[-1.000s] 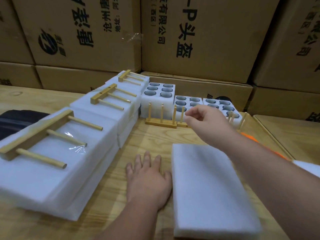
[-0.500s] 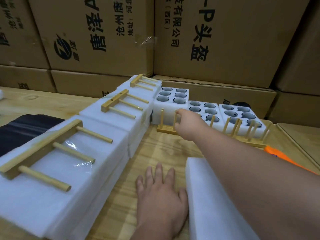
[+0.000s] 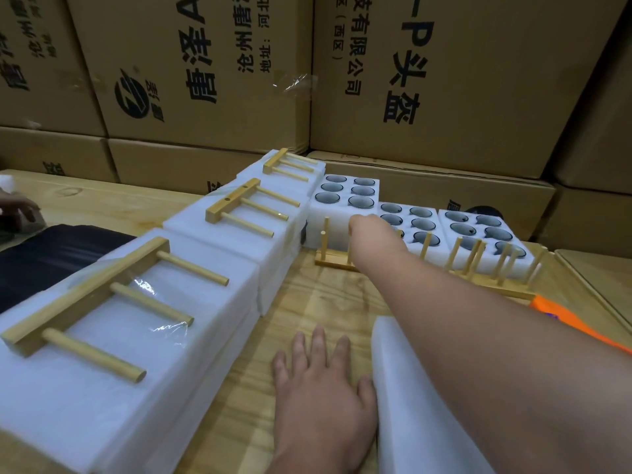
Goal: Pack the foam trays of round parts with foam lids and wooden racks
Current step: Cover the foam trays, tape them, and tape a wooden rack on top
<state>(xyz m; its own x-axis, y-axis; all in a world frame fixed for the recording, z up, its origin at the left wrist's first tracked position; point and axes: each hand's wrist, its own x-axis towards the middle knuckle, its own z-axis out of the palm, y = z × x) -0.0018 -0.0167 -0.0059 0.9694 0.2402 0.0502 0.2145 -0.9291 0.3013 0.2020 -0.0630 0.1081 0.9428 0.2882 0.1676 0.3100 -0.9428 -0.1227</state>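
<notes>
Stacked cardboard cartons (image 3: 444, 80) printed with black Chinese characters wall off the far side of a pale wooden workbench (image 3: 328, 299). Along the left, three closed white foam packs run in a diagonal line from near to far, each with a wooden rack lying flat on its lid, pegs pointing right: the nearest rack (image 3: 92, 302), the middle one (image 3: 246, 210) and the farthest (image 3: 290, 165). Clear film glints on the nearest pack (image 3: 102, 388).

At the far centre and right stand three open foam trays, each holding six round, dark glassy parts in two columns: the left tray (image 3: 342, 213), the middle tray (image 3: 410, 227) and the right tray (image 3: 478, 234). Just in front of them, more wooden racks stand upright with pegs pointing up, one rack (image 3: 333, 258) before the left tray, others (image 3: 492, 271) before the right.

The right hand (image 3: 369, 234) reaches far forward to the upright rack at the left tray, its fingers curled; whether they actually hold a peg cannot be told. The left hand (image 3: 325, 388) lies flat and open on the workbench, fingers spread, its thumb side against a loose foam lid (image 3: 410, 405) at the near right.

An orange object (image 3: 564, 319) lies at the right, a black sheet (image 3: 51, 254) at the left.
</notes>
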